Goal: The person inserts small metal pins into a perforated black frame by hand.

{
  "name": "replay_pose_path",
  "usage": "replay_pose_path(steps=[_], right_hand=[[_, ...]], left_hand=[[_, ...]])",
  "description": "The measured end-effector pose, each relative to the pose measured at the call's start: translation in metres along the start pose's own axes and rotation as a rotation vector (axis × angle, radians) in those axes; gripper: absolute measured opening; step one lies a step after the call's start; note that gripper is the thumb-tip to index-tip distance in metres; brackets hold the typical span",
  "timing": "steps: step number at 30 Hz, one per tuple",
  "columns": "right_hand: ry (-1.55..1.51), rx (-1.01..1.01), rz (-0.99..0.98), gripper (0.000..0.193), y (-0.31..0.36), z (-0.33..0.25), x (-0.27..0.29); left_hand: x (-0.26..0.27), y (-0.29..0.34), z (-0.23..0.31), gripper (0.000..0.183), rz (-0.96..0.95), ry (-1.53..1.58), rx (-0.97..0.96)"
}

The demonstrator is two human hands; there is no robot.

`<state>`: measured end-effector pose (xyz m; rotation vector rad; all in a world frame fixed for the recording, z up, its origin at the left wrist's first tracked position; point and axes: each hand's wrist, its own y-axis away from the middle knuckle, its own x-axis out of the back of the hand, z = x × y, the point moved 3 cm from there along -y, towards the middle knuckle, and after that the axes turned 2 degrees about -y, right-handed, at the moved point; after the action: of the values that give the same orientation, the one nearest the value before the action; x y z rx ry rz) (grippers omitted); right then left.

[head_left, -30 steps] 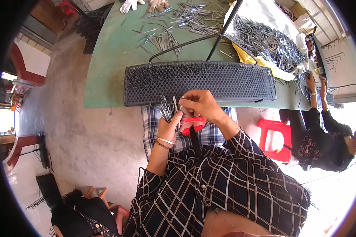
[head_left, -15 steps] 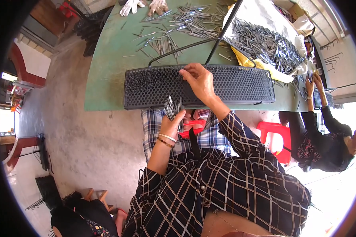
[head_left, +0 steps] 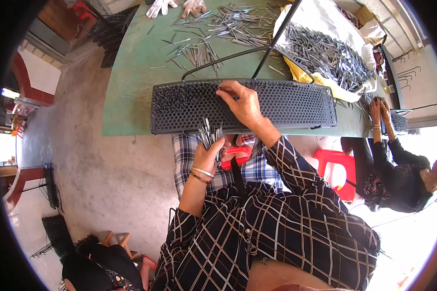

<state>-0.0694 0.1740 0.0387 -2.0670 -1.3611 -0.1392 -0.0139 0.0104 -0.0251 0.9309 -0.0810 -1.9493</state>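
Note:
A long black perforated metal rack (head_left: 286,104) with rows of small holes lies along the table's near edge. Black rods rise from its far side. My left hand (head_left: 208,157) is closed round a bundle of thin metal rods (head_left: 208,132), their ends pointing up, just in front of the rack. Over the middle of the rack, my right hand (head_left: 244,103) pinches thumb and fingers together close to the holes. Whatever sits in that pinch is too small to make out. In the left part of the rack, many holes look filled with dark tips.
Loose metal rods (head_left: 238,24) are scattered over the green table (head_left: 131,97). A heap of rods (head_left: 325,53) lies on white sacking at right. Work gloves (head_left: 194,7) rest at the far edge. A co-worker's hands (head_left: 379,114) work at right, near a red stool (head_left: 340,169).
My right hand has shifted slightly left along the rack. The left hand keeps its bundle and has barely moved. The co-worker's hands have moved a little lower and closer together.

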Motion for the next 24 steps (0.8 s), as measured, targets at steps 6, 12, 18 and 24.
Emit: replay_pose_path(steps=[6,12,18,24], right_hand=[[0.161,0.272,-0.049,0.016,0.000,-0.005,0.002],[0.296,0.293,-0.058,0.015,-0.002,-0.006,0.002],[0.349,0.277,-0.054,0.016,-0.001,-0.006,0.004],[0.311,0.325,-0.150,0.016,-0.001,-0.010,0.001]], left_hand=[[0.000,0.000,0.001,0.015,0.007,-0.054,-0.005],[0.006,-0.002,-0.005,0.016,-0.056,-0.140,-0.036],[-0.012,0.007,0.010,0.019,-0.129,-0.061,-0.024],[-0.006,0.008,0.006,0.021,-0.144,-0.080,-0.011]])
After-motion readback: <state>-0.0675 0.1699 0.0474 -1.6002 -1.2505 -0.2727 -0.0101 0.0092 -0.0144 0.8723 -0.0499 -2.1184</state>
